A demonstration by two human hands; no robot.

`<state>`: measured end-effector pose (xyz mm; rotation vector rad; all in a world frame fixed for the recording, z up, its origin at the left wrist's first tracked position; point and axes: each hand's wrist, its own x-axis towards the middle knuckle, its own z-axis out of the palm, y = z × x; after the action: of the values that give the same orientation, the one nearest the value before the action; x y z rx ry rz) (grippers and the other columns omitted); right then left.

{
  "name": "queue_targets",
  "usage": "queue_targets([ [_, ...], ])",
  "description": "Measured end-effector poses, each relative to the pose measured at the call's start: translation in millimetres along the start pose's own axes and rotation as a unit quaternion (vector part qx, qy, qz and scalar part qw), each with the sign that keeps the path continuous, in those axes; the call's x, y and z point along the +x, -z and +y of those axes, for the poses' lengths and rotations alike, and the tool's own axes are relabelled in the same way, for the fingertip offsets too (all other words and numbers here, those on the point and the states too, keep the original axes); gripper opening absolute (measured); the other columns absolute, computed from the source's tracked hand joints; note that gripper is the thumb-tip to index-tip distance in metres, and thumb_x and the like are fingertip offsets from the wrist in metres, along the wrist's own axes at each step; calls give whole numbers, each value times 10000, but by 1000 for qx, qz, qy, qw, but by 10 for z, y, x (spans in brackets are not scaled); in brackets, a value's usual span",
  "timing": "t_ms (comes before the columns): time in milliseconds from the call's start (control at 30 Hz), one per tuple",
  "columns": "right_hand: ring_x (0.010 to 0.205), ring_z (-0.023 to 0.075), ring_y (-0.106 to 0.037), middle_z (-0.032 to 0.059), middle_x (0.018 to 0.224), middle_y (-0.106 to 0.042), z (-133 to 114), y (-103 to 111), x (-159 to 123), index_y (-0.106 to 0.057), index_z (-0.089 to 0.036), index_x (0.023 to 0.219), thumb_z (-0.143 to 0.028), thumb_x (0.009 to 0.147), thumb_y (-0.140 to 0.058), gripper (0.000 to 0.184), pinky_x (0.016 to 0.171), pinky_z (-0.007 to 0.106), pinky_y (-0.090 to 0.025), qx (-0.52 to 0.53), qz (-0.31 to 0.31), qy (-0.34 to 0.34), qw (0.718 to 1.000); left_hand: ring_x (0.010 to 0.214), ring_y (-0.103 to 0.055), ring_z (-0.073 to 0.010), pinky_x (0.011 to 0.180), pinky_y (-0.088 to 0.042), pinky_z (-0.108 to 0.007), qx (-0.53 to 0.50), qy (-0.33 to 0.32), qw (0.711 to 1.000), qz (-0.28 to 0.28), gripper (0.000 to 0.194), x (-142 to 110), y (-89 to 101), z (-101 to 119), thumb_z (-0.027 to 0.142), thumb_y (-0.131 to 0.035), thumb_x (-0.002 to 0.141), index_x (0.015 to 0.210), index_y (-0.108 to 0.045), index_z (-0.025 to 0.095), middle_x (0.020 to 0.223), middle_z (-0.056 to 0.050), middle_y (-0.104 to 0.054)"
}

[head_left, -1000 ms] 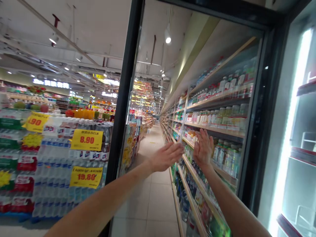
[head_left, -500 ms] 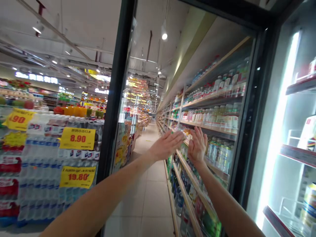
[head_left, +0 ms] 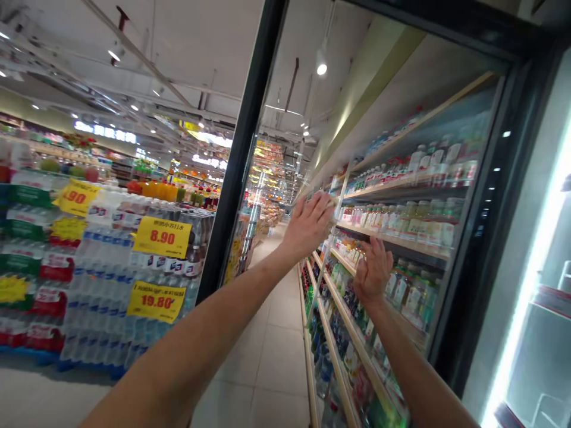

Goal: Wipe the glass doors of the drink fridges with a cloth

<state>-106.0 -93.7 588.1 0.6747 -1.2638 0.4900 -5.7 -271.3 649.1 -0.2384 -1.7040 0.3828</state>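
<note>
My left hand (head_left: 310, 224) reaches up to the glass pane (head_left: 276, 333) of a black-framed cooler door. Its fingers lie flat over a pale cloth (head_left: 333, 204), of which only a thin edge shows beyond the fingertips. Lower and to the right, my right hand (head_left: 373, 270) is raised close to the pane with loosely bent fingers and nothing visible in it. Whether it touches the glass I cannot tell. The black door frame (head_left: 243, 160) stands left of both hands.
Through the glass appear long shelves of bottles (head_left: 401, 223) and a tiled aisle. At left are stacked water bottle packs (head_left: 98, 297) with yellow price signs (head_left: 163, 236). A lit cooler interior (head_left: 517, 333) stands at the right edge.
My left hand has moved up on the pane, apart from my right hand, which sits slightly lower. The view has turned left, so more bottle packs show.
</note>
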Motion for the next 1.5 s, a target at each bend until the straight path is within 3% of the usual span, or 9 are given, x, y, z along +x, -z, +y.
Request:
queue_targets([
  [200,1273,227,-376,120,1311,-486,3,-6,2,-483,-182,1232,-216,847,-366,403,1038,474,-262,-3,0,6,1000,1341,-226,-181,1108,-170,-392,-12,-232,972,-35,417,-200,-13,-19,308,-350,896,1300,-387,213,1420,-34,-344],
  [400,1266,228,-386,125,1290,-506,2,0,5,-499,-176,1208,-203,835,-375,394,1034,467,-269,-5,3,6,1000,1332,-243,-249,1088,-171,-473,32,8,998,44,432,-139,100,-388,285,-386,876,1292,-396,170,1414,-98,-343],
  [567,1268,222,-382,120,1288,-508,-3,6,8,-492,-183,1207,-201,829,-373,397,1036,462,-262,-9,-2,9,1000,1325,-266,-206,1095,-192,-409,30,-163,986,1,407,-195,165,-547,286,-376,881,1281,-403,213,1395,-41,-386],
  [733,1267,227,-383,120,1290,-504,-15,9,16,-507,-178,1187,-199,824,-370,388,1030,464,-269,-6,-5,4,1000,1328,-253,-251,1075,-222,-446,56,72,994,59,432,-141,197,-678,260,-421,847,1266,-423,157,1407,-113,-351],
  [900,1270,232,-380,117,1297,-499,-27,6,10,-493,-182,1209,-199,823,-374,404,1030,476,-267,-6,-8,3,1000,1341,-225,-206,1096,-190,-395,32,-125,992,-2,434,-325,168,-531,279,-411,865,1292,-397,200,1413,-61,-353],
  [1067,1270,229,-380,115,1294,-503,-2,-12,-13,-481,-186,1226,-191,828,-383,410,1028,471,-275,-14,-7,4,1000,1350,-194,-239,1085,-189,-448,24,37,999,31,440,-326,175,-482,291,-391,873,1295,-394,163,1422,-104,-325],
  [1200,1254,244,-400,123,1294,-502,-5,22,7,-473,-190,1237,-197,833,-399,411,1019,488,-286,-22,3,13,1000,1367,-121,-223,1093,-193,-414,-29,-70,997,-33,544,-424,166,-199,384,-404,862,1353,-299,174,1458,-64,-253],
  [1333,1267,271,-376,139,1358,-423,-284,52,92,-382,-196,1315,-200,823,-429,494,1009,525,-304,53,14,27,998,1370,-107,-196,1104,-182,-395,-68,-65,995,-34,541,-441,100,46,369,-368,872,1364,-272,165,1464,-37,-241],
  [1500,1301,253,-323,106,1442,-287,-872,-63,166,-260,-231,1377,-192,841,-352,546,1013,511,-344,250,-31,62,966,1372,-81,-154,1106,-214,-351,-118,-92,988,-37,607,-397,179,-72,344,-396,837,1346,-262,42,1442,-118,-275],
])
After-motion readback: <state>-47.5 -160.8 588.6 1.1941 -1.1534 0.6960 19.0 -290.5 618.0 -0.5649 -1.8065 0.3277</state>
